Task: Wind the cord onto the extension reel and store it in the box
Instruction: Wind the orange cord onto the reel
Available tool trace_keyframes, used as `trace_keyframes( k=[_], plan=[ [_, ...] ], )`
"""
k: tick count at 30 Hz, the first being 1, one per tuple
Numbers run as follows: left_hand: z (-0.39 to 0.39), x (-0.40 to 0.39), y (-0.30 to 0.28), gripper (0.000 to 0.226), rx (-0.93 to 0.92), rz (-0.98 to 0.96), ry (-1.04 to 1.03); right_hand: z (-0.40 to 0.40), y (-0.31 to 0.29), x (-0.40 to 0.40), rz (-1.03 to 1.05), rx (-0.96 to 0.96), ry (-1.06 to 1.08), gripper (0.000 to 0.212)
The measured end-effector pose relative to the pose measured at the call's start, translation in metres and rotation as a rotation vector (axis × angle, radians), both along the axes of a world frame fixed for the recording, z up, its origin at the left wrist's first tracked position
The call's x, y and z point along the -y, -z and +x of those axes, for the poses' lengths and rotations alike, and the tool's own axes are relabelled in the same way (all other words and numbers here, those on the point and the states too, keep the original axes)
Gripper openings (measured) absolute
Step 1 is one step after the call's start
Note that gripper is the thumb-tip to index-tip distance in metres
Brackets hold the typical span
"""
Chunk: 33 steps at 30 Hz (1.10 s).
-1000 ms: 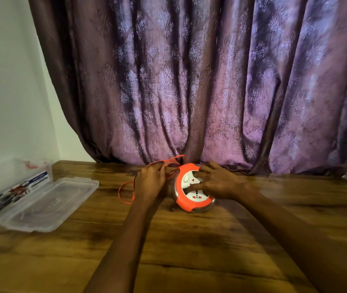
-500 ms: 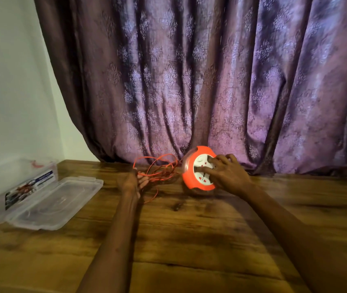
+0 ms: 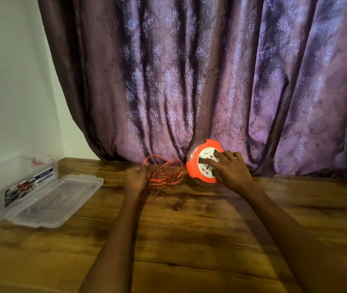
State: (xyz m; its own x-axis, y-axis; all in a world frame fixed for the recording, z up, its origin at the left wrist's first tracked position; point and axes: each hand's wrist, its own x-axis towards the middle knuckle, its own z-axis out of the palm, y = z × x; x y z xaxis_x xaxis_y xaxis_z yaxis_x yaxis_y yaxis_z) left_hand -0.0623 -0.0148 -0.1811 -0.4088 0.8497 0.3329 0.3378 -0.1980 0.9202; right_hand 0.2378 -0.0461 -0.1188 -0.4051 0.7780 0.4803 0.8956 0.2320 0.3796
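Right hand: my right hand [image 3: 229,170] is spread over the white face of the reel [image 3: 202,164], fingers pressed on the sockets and wrapped round its near edge, so its grip is grasping the reel.
Reel: orange rim, white centre, tipped up on its edge with the face turned toward me, standing at the back of the bench [image 3: 200,229] right against the curtain [image 3: 189,81].
Left hand: my left hand [image 3: 135,178] is curled into a fist just left of the reel, its grip clenched on strands of the cord [image 3: 164,174].
Cord: thin and orange, lying in loose loops between my two hands, one loop arching up above my left fist and one strand trailing toward me across the bench.
Box: the clear plastic box [image 3: 16,176] sits at the far left of the bench beside the wall [image 3: 9,81], a printed label on its side and something red inside that I cannot make out.
Lid: the clear lid [image 3: 56,199] lies open and flat on the bench, on the near side of the box and touching it.
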Motion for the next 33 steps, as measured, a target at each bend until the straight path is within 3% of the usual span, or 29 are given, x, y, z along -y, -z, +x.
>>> trace_keyframes(
  k=[3, 6, 9, 13, 15, 18, 20, 25, 30, 33],
  plan=[
    [0.022, 0.013, -0.011, 0.052, -0.322, 0.215, 0.055, 0.0, 0.001, 0.001, -0.002, -0.008, 0.01, 0.063],
    [0.05, 0.02, -0.012, 0.038, -0.568, 0.312, 0.193, 0.004, 0.0, 0.002, 0.004, -0.011, 0.015, 0.062],
    [0.061, 0.016, -0.003, 0.051, -0.892, 0.337, 0.112, 0.008, -0.001, 0.005, 0.005, -0.01, 0.016, 0.061],
    [0.056, 0.014, 0.002, 0.029, -0.936, 0.36, -0.043, 0.009, 0.001, 0.009, 0.013, -0.002, 0.0, 0.059],
    [0.054, 0.011, -0.001, 0.024, -0.828, 0.373, -0.087, 0.01, 0.002, 0.01, 0.011, 0.0, -0.014, 0.059],
    [0.052, 0.007, -0.012, 0.012, -0.364, 0.429, -0.03, 0.011, 0.003, 0.011, 0.012, 0.023, -0.03, 0.059],
    [0.048, 0.004, -0.023, 0.012, -0.068, 0.345, -0.027, 0.013, 0.006, 0.011, 0.018, 0.041, -0.047, 0.061],
    [0.015, -0.016, -0.045, 0.026, 0.22, 0.054, -0.172, 0.016, 0.008, 0.01, 0.043, -0.02, -0.048, 0.062],
    [-0.011, -0.026, -0.06, 0.019, 0.605, 0.028, -0.161, 0.01, 0.003, 0.011, 0.1, -0.256, 0.021, 0.062],
    [-0.019, -0.015, -0.071, 0.012, 0.77, -0.013, -0.024, 0.008, -0.009, 0.008, 0.173, -0.411, 0.041, 0.06]
  ],
)
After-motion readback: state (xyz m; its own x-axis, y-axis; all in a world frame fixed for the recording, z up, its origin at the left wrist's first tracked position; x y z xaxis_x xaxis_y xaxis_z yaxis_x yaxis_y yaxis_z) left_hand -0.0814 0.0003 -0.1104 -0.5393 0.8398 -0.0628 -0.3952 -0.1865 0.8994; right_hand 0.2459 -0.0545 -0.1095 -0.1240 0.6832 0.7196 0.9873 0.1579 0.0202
